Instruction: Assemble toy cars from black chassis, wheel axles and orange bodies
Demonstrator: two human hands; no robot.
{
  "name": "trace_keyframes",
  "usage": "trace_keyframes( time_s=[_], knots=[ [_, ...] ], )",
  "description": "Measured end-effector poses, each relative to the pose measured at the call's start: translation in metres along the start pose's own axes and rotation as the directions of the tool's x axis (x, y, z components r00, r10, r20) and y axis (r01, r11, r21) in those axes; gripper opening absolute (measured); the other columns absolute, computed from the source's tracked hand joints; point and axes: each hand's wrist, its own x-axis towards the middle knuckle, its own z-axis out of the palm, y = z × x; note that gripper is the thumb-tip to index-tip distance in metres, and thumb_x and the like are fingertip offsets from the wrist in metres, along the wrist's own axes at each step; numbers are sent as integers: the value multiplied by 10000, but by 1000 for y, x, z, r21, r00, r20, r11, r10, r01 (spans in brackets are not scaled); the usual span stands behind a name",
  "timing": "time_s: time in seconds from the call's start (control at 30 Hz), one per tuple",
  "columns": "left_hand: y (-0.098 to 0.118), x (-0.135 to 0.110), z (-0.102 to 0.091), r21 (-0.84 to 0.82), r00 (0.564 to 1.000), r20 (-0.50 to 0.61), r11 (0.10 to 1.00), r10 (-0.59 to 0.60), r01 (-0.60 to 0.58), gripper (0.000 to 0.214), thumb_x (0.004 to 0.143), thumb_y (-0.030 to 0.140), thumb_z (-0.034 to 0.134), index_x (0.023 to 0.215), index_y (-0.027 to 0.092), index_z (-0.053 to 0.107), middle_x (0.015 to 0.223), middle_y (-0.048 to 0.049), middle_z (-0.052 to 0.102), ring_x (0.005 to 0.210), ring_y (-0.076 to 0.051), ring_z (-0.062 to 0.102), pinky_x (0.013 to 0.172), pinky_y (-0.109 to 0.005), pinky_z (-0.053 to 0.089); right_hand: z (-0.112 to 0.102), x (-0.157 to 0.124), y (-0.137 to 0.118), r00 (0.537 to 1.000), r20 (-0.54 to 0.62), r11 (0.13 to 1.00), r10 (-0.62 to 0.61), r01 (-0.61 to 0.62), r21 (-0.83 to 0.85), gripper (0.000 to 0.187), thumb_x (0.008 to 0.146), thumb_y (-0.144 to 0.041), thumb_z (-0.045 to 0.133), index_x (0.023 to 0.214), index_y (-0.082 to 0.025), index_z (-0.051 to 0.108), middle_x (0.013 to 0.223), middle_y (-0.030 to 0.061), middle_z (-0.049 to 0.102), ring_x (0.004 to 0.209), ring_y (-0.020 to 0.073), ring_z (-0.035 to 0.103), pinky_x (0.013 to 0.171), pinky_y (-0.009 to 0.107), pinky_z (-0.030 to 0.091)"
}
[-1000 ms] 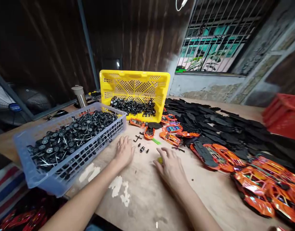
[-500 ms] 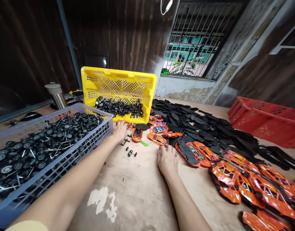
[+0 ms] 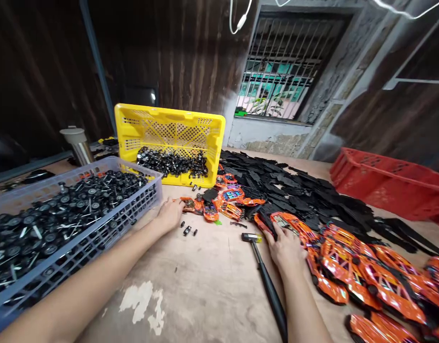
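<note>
Resting my right hand (image 3: 285, 247), fingers spread, on an orange car shell (image 3: 295, 226) lying crosswise just ahead; the hammer (image 3: 264, 274) lies alongside, handle toward me. My left hand (image 3: 171, 214) touches a smaller shell (image 3: 192, 205); I cannot tell its grip.

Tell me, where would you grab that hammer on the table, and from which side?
Probably take the hammer by its black handle, around the near half, coming from above and from the left. It lies flat with the head farthest and the handle pointing back at the person; the right hand and forearm crowd its right side, while the table on its left is bare.
</note>
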Motion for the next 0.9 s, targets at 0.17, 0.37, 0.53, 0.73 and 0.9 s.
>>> trace_keyframes(
  time_s=[0.17,0.37,0.53,0.73,0.9],
  knots=[
    [2,-53,-26,-99,995,-102,995,6,-16,300,858,143,518,1123,200,648,1218,-105,600,1144,-255,533,994,-393,442,-4,15,0,996,-77,963,-41,60,262,505,871,-364,360,1174,-104,669,1054,189,669,973,310,602,844,454,468],
    [6,-97,-32,-894,982,157,407,-109,188,365,908,448,492,1078,156,627,1087,-112,665,919,-208,654,771,-336,528,-58,-4,-52,991,-90,772,-100,135,621,464,877,-529,400,918,-153,669,797,110,669,744,249,627,673,351,505],
    [7,-118,-21,-757,733,538,-143,417,637,660,742,700,597,1031,110,657,877,-89,689,665,-141,648,556,-223,481,-98,-59,-146,283,371,452,-884,323,831,330,916,-459,509,757,-201,638,647,-19,596,587,129,544,534,220,440],
    [6,-131,-1,-774,781,547,-174,301,609,377,634,373,846,776,56,700,667,-70,691,512,-111,608,488,-190,432,-48,-55,-196,548,214,481,-809,407,776,207,902,-303,545,1035,-196,663,982,75,640,899,198,586,830,333,471],
    [-3,-122,4,-814,884,462,-359,76,456,368,731,429,760,916,118,693,767,-80,735,672,-160,682,609,-234,514,-14,-51,-196,599,271,574,-753,396,717,253,899,-309,540,1101,-205,652,1000,88,615,898,210,583,825,341,462]
  ],
)
